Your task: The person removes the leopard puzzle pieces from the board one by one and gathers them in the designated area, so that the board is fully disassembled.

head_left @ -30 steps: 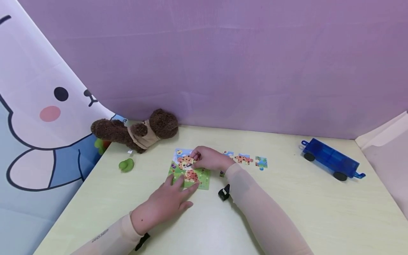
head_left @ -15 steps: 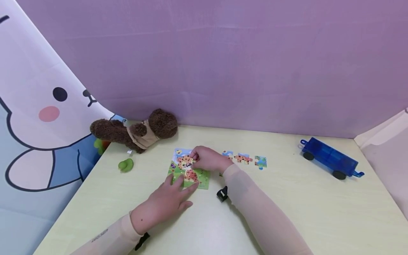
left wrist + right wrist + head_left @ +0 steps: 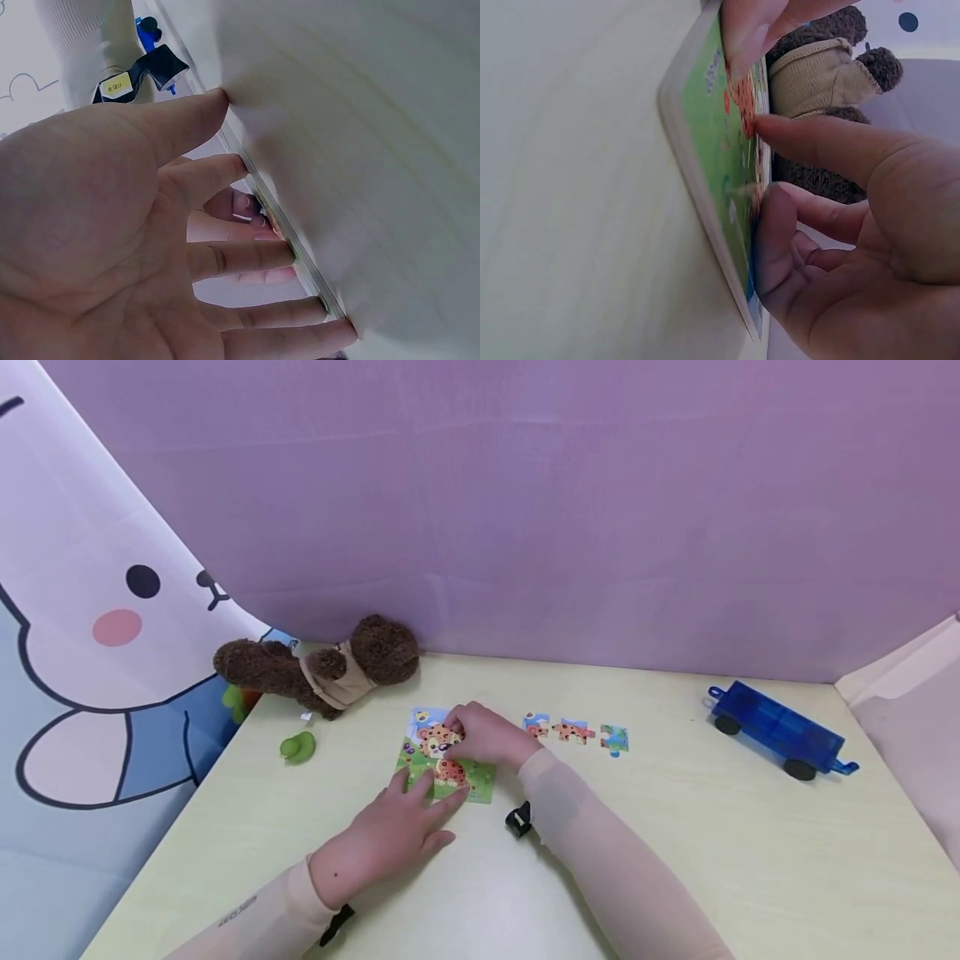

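A small jigsaw puzzle (image 3: 480,787) with a spotted leopard cub on grass lies flat on the table. My left hand (image 3: 390,835) has its fingers spread, tips resting at the puzzle's lower edge. Over the puzzle's upper right, my right hand (image 3: 487,735) has curled fingers and appears to pinch a puzzle piece, mostly hidden by the hand. In the right wrist view, the thumb and index fingertip come down on the puzzle board (image 3: 712,150), with a blurred pale edge between them. Loose puzzle pieces (image 3: 573,732) lie in a row to the right of that hand.
A brown plush toy (image 3: 330,672) lies at the table's back left, with a small green duck (image 3: 298,747) in front of it. On the right stands a blue toy wagon (image 3: 780,727) with black wheels. A purple cloth backdrop (image 3: 525,527) rises behind the table.
My right wrist and forearm have shifted slightly left, showing more of the nearest loose piece. A piece edge seen below that wrist is now hidden. My left hand stays in place.
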Available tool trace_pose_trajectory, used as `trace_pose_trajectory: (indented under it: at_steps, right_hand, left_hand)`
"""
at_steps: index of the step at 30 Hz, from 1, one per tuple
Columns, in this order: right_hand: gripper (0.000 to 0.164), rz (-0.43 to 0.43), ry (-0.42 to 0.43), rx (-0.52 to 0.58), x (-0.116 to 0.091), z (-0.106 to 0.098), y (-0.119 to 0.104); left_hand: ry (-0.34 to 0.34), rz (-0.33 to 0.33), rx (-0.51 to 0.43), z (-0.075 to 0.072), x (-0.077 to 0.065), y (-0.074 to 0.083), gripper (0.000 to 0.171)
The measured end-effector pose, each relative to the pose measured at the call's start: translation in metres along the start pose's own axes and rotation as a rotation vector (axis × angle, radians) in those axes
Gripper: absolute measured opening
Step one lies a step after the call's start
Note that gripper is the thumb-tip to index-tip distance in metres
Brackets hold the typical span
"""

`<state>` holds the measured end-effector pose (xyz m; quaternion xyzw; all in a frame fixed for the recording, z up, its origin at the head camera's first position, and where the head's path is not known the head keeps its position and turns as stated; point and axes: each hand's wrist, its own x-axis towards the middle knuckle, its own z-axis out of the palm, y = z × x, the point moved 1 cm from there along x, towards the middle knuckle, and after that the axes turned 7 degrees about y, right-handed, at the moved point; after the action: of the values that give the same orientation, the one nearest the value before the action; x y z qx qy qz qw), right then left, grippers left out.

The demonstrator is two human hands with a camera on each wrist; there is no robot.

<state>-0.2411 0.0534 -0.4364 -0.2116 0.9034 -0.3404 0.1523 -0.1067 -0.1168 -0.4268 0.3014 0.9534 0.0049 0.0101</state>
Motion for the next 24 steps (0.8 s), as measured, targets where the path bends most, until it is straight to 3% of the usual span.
trace_pose_trajectory:
  at_steps: [7,24]
  right_hand:
    - [0.046,-0.008,-0.012,-0.018,0.0028,0.0003,0.0024]
    - [0.044,-0.009,-0.021,0.077,-0.0003,-0.0008,0.0084]
  left_hand:
    - [-0.012,-0.014,-0.022,-0.0023,0.0005,0.0008,0.059]
    - [-0.005,-0.007,-0.018,-0.0032,0.0007,0.0016,0.06]
